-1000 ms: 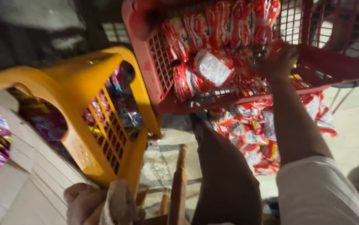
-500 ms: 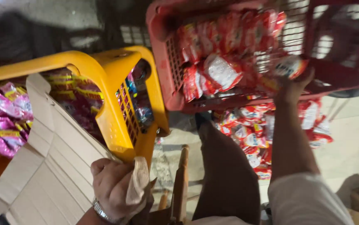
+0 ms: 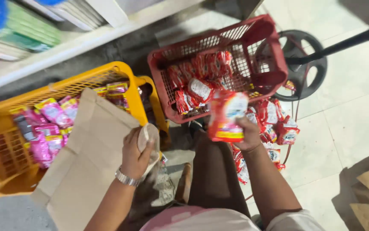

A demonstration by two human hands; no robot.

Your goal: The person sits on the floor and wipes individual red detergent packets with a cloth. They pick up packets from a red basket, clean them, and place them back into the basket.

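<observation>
I see the right hand [image 3: 249, 133] clamped on a red snack packet [image 3: 227, 115] at frame centre, below the red basket [image 3: 270, 64]; packet upright, long axis vertical, top edge toward the basket. Left hand [image 3: 135, 155] grips a cardboard sheet [image 3: 86, 162] with a cloth, leaning on the yellow basket [image 3: 107, 70] at left.

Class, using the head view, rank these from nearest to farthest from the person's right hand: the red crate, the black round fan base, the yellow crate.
From the right hand:
1. Red crate, just above it.
2. Black round fan base, upper right, behind the crate.
3. Yellow crate, far left.
</observation>
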